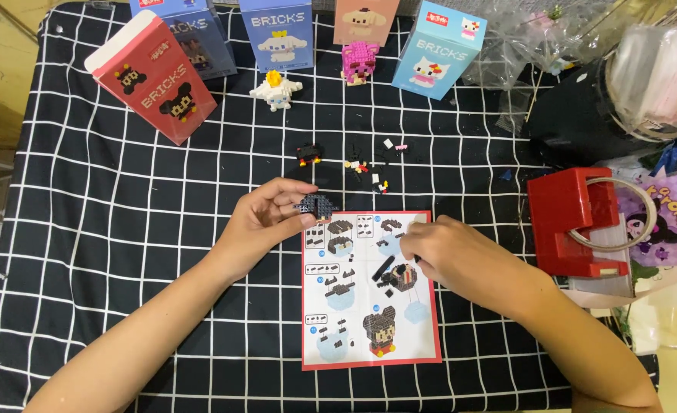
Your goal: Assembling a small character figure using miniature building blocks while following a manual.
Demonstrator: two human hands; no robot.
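Head view: right hand [447, 256] over instruction sheet [369, 289], fingertips hidden.

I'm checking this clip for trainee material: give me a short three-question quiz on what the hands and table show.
1. True or false: the left hand holds a dark brick assembly.
2. What does the right hand rest on?
A. red box
B. instruction sheet
C. pink figure
3. What colour is the tilted box at the far left?

Key:
1. true
2. B, the instruction sheet
3. red
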